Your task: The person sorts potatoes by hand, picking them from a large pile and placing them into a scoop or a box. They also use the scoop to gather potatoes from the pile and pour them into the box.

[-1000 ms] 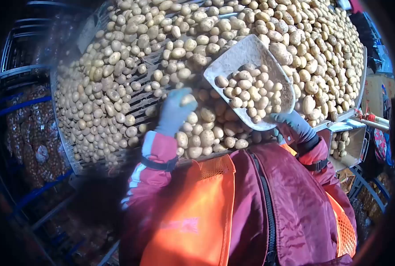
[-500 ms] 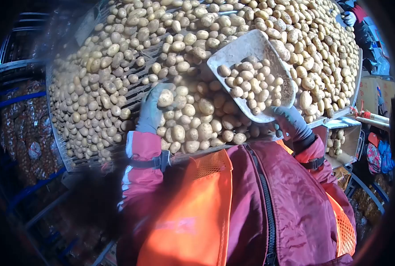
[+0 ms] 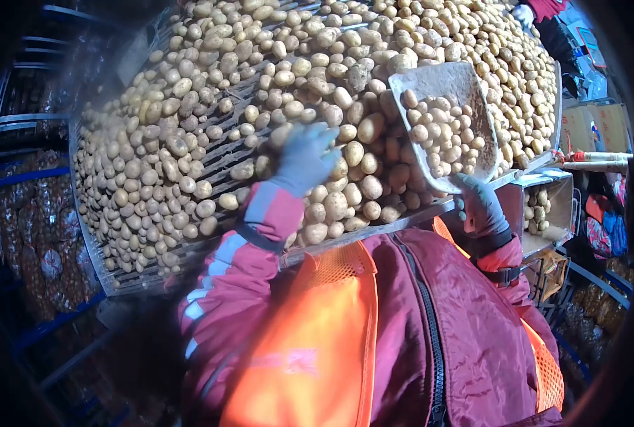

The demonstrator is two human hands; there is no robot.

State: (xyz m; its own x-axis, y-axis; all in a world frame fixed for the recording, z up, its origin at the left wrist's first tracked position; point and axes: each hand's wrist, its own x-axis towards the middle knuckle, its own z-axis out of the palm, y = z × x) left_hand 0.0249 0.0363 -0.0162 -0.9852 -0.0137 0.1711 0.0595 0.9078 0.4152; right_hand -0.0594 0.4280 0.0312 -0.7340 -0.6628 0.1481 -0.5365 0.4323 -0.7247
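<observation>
My left hand, in a grey-blue glove, lies over the potatoes near the middle of the slatted table. Its fingers are stretched out and slightly apart, touching the heap, and no potato shows in its grip. At the near edge, my gloved right hand is closed around the handle end of a pale, dirty scoop. Small potatoes fill much of that scoop, which rests among the larger ones with its mouth facing away from me. The handle itself is hidden by the hand.
Potatoes cover most of the slatted table, with bare slats left of centre. A box holding potatoes stands at the right edge, near pale poles. Another person's gloved hand appears at the far right. Filled bags are at left.
My left hand has moved right and away from me across the potatoes, and the potato in it is no longer seen there. The scoop has shifted right with my right hand.
</observation>
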